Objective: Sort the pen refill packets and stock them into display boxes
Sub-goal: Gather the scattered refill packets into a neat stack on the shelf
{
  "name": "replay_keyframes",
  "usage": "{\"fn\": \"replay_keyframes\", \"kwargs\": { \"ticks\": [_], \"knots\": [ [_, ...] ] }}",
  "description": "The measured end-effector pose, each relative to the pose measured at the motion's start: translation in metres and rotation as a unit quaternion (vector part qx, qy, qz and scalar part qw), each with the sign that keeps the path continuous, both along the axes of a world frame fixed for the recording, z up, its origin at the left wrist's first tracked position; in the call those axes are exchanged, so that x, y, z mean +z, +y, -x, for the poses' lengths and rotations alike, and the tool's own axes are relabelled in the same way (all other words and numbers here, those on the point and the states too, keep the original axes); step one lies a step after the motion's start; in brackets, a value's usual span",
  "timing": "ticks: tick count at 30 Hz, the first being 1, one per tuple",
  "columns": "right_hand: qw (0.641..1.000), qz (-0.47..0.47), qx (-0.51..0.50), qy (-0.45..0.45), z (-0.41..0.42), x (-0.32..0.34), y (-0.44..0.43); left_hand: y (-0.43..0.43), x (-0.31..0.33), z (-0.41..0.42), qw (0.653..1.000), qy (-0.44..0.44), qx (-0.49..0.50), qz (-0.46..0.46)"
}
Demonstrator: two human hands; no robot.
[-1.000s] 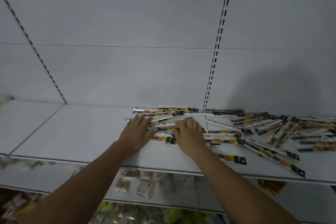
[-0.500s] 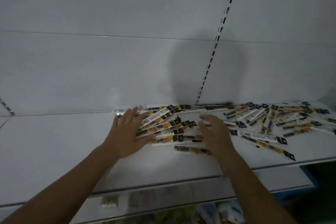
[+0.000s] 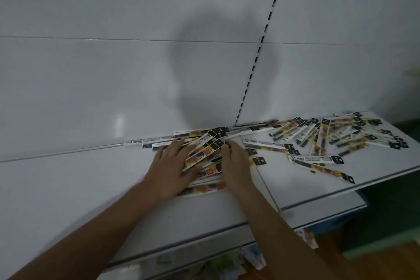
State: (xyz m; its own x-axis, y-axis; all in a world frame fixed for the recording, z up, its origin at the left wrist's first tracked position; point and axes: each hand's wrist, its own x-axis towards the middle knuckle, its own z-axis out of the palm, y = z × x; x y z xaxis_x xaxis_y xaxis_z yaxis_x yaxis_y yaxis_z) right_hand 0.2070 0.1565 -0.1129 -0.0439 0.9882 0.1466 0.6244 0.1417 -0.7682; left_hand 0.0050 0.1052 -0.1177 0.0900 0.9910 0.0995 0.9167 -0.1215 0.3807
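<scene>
The bunch of pen refill packets point(image 3: 205, 154) under your hands lies on the white shelf point(image 3: 68, 177), close to its back edge, and sits between your two hands. The packets are long narrow strips with black ends and yellow-orange print. They are stacked crookedly, and several fan out at an angle.

Your left hand point(image 3: 169, 170) lies flat on the left side of the bunch, its fingers point(image 3: 175, 148) straight and spread, grasping nothing. Your right hand point(image 3: 236, 166) presses on the right side with its fingers straight and close together, their tips toward the back edge. It too is released and curls round nothing.

Just behind your left hand, a few back-edge packets point(image 3: 154, 142) lie end to end along the rear of the shelf. To your right, well apart from both hands, a loose heap of packets point(image 3: 341, 136) lies criss-crossed over the right section of the shelf.

Behind it all stands the white back panel point(image 3: 91, 75), with a slotted upright point(image 3: 259, 52) running up it and a dark shadow point(image 3: 216, 63) beside that. Below the shelf's front edge, some goods point(image 3: 227, 263) show on a lower level, too blurred to name.
</scene>
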Motion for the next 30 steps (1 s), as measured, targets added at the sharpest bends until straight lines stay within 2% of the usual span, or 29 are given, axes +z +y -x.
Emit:
{"fn": "replay_keyframes", "kwargs": {
  "ticks": [3,6,8,9,11,14,16,17,20,24,27,30],
  "knots": [
    [0.994,0.029,0.066,0.080,0.017,0.006,-0.009,0.000,0.003,-0.005,0.999,-0.047,-0.004,-0.019],
    [0.979,0.047,0.063,0.186,-0.001,0.017,-0.006,-0.006,0.006,-0.006,0.997,-0.048,-0.012,-0.055],
    [0.979,0.009,0.060,0.194,-0.030,0.025,0.006,-0.014,0.009,-0.004,0.997,-0.043,-0.012,-0.066],
    [0.986,-0.014,0.058,0.156,-0.050,0.029,0.016,-0.019,0.012,-0.002,0.997,-0.038,-0.007,-0.064],
    [0.998,-0.044,0.042,0.011,-0.091,0.029,0.042,-0.031,0.018,0.000,1.000,-0.016,0.005,-0.026],
    [0.981,0.005,0.076,-0.178,-0.130,0.019,0.067,-0.047,0.023,-0.005,0.997,0.047,-0.003,0.069],
    [0.964,0.025,0.131,-0.229,-0.130,0.009,0.066,-0.050,0.018,-0.011,0.992,0.090,-0.010,0.092],
    [0.964,0.021,0.150,-0.219,-0.124,0.006,0.060,-0.048,0.016,-0.015,0.993,0.089,-0.003,0.082],
    [0.970,0.014,0.214,-0.115,-0.088,0.006,0.044,-0.032,0.009,-0.020,0.998,0.045,0.022,0.047],
    [0.956,0.048,0.290,0.011,-0.042,0.010,0.025,-0.004,-0.002,-0.019,1.000,-0.004,0.009,-0.012],
    [0.963,0.038,0.244,0.103,-0.040,0.021,0.022,0.002,-0.004,-0.018,0.997,-0.056,0.001,-0.059],
    [0.982,-0.001,0.140,0.129,-0.069,0.024,0.045,-0.009,0.000,-0.013,0.992,-0.086,-0.016,-0.090]
  ]
}}
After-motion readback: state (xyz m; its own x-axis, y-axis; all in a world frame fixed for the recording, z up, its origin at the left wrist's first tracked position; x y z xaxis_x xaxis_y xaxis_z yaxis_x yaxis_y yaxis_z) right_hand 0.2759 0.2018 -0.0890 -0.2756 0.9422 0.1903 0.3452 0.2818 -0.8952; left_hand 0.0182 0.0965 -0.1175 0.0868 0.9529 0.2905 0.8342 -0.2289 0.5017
